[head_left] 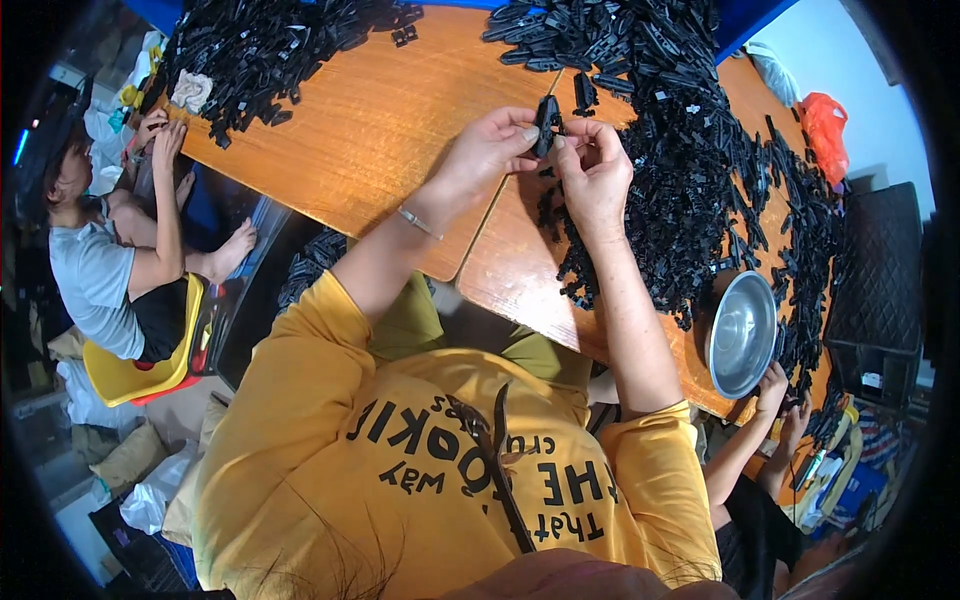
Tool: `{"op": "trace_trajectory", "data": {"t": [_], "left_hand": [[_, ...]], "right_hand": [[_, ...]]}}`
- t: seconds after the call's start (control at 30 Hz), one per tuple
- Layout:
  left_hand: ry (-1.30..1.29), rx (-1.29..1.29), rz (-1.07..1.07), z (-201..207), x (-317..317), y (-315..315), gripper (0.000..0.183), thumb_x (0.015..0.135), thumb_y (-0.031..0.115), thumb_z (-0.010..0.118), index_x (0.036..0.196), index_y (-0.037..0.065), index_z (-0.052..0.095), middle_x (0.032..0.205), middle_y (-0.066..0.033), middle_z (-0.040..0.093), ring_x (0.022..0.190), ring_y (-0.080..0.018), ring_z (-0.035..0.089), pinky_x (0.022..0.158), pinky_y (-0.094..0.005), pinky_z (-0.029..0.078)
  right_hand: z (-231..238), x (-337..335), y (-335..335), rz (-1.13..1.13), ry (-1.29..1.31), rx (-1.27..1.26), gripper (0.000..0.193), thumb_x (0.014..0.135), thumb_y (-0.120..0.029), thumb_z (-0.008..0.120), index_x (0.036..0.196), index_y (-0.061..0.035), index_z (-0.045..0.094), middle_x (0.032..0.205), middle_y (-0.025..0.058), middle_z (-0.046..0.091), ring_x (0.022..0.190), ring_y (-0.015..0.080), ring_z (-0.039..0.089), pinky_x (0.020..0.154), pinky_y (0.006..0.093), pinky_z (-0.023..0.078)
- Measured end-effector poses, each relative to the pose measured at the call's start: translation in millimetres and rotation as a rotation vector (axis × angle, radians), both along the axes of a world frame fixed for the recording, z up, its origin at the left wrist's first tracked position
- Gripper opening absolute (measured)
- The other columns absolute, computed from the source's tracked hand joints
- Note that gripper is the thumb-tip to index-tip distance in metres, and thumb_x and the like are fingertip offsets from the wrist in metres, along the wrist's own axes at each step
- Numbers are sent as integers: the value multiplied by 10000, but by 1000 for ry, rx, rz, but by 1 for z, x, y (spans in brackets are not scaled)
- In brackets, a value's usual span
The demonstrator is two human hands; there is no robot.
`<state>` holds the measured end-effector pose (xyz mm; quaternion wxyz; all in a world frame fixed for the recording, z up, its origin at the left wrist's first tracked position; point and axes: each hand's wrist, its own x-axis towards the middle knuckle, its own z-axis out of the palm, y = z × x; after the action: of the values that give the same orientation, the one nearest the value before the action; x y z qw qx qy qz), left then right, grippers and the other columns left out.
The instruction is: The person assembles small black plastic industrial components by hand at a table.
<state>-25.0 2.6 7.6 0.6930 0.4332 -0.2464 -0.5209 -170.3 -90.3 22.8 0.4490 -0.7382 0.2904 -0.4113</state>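
Over the table, I hold a long black plastic part (546, 125) upright, its ends narrowing. My left hand (490, 148) pinches it from the left between thumb and fingers. My right hand (596, 172) is closed at the part's right edge, thumb and forefinger pressed together there; any small piece between them is too small to make out. Just beyond my right fingers lies another black plastic part (585, 93). A large heap of small black plastic pieces (660, 215) spreads beside my right hand and forearm.
More black parts are heaped at the far left (270, 60) and far right (650, 40) of the wooden table (350, 130). A metal bowl (742, 335) stands near the right edge. One person (100, 260) sits at left; another person's hands (775, 390) work beside the bowl.
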Motion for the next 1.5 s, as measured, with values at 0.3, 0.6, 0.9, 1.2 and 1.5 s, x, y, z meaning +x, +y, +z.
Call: {"op": "trace_trajectory", "data": {"t": [0.3, 0.6, 0.9, 1.2, 1.5], "left_hand": [[-365, -63, -10, 24, -1, 20, 283, 1060, 206, 647, 1308, 73, 674, 1114, 48, 705, 907, -18, 617, 814, -193, 512], [-259, -113, 41, 32, -5, 32, 475, 1027, 117, 674, 1475, 44, 534, 1167, 1, 702, 953, -38, 655, 796, -171, 534], [-298, -151, 35, 32, 0, 42, 478, 1014, 25, 650, 1475, 15, 524, 1218, -51, 693, 1035, -74, 664, 888, -223, 563], [-306, -262, -16, 42, -6, 51, 533, 1022, -3, 607, 1530, -13, 448, 1298, -105, 675, 1216, -156, 630, 1101, -294, 495], [-502, -171, 31, 43, -12, 65, 406, 1004, 2, 655, 1397, -22, 557, 1227, -96, 690, 1143, -129, 650, 1031, -286, 527]], "right_hand": [[19, -1, 27, 64, -54, -61, 163, 928, 39, 725, 1074, -5, 669, 898, 3, 666, 744, 44, 629, 661, 204, 533], [35, -4, 31, 89, -85, -152, 132, 886, 62, 744, 987, -6, 694, 851, 22, 634, 682, 59, 610, 616, 213, 511], [41, -7, 36, 113, -23, -393, 139, 843, 62, 763, 936, -19, 697, 833, 90, 651, 661, 172, 659, 578, 281, 520], [47, -12, 50, 136, 39, -536, 170, 857, 60, 771, 968, -14, 665, 898, 102, 646, 732, 203, 693, 622, 300, 564], [35, -12, 55, 150, 107, -65, 217, 835, -24, 847, 940, -22, 657, 819, 49, 654, 697, 118, 635, 633, 273, 539]]}}
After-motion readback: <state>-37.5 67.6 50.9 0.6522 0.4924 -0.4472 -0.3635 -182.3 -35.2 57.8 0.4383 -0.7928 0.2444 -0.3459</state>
